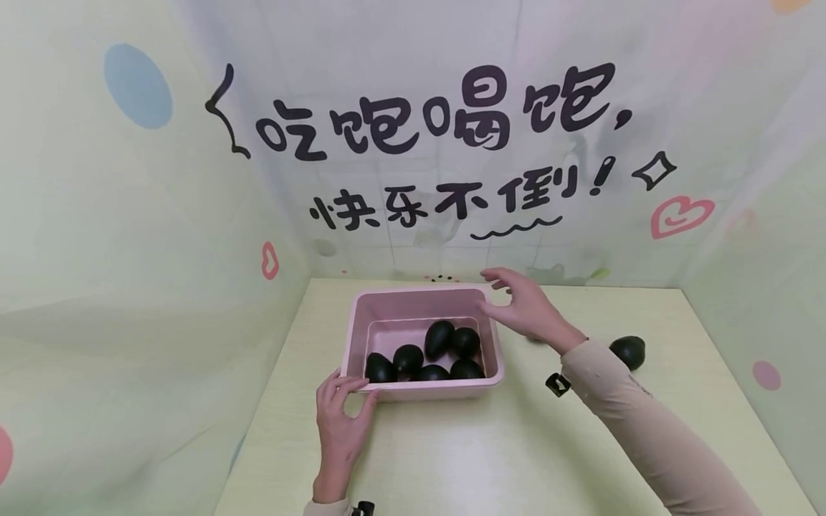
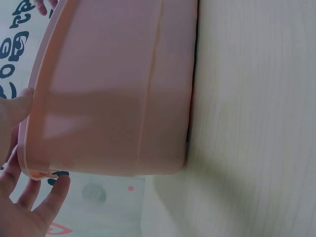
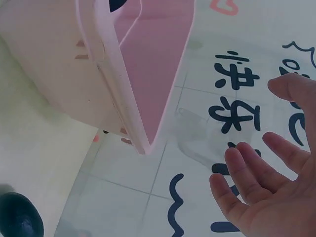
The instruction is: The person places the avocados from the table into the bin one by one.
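Note:
A pink plastic bin point(image 1: 422, 393) stands on the table, holding several dark avocados point(image 1: 439, 340). At its front left corner, my left hand point(image 1: 342, 430) grips the rim. The left wrist view has the thumb point(image 2: 20, 106) against the front of the rim and the other fingers around the corner. Near the back right corner, my right hand point(image 1: 525, 308) is raised with its fingers spread. A gap separates it from the bin point(image 3: 133, 94) in the right wrist view, and it holds nothing.
One avocado point(image 1: 628, 352) lies on the table point(image 1: 452, 459) right of the bin, beyond my right sleeve. Another dark thing point(image 1: 535, 339) is mostly hidden under my right wrist. Behind the table hangs a printed cloth point(image 1: 413, 251) with large lettering, and cloth also closes both sides.

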Demonstrator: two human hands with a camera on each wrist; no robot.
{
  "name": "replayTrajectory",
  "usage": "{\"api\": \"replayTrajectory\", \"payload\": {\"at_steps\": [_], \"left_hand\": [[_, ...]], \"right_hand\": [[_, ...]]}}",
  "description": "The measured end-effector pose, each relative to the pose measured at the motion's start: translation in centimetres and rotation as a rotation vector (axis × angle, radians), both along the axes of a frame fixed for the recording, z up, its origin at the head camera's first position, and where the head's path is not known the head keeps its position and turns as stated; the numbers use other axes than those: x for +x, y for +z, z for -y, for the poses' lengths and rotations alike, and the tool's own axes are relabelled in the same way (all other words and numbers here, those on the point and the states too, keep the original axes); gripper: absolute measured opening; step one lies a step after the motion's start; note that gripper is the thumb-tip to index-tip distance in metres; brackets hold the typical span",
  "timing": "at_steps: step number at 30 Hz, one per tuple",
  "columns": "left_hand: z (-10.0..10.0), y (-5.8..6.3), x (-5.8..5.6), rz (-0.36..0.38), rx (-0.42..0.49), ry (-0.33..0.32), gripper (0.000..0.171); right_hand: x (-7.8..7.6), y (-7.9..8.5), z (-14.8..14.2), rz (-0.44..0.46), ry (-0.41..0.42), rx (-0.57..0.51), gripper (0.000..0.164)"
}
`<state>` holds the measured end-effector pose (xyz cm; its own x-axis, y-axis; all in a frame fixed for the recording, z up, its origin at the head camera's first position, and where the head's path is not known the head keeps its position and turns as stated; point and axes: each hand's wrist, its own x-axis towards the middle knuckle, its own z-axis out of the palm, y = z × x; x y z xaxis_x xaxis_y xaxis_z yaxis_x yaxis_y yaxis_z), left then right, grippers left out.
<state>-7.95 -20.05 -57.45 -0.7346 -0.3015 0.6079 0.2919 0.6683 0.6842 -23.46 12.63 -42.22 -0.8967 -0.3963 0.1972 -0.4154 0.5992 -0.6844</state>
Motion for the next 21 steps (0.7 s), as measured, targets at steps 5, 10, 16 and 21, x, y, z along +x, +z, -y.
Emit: {"api": "replayTrajectory", "payload": {"at_steps": [5,10,16,21], "left_hand": [[0.0,0.0,0.0,0.003,0.008,-0.005,0.029],[0.1,0.0,-0.1,-0.006,0.003,-0.003,0.029],[0.0,0.0,0.0,-0.004,0.005,-0.003,0.029],[-0.1,0.0,0.0,-0.007,0.002,-0.008,0.029]], "right_hand": [[-0.3,-0.5,-0.8,0.008,-0.047,-0.037,0.058],[-0.4,-1.1,-1.7,0.029,-0.086,-0.065,0.058],[-0.7,-2.1,-2.9,0.024,-0.125,-0.072,0.058],[-0.9,-2.9,-3.9,0.006,-0.149,-0.048,0.058]]}}
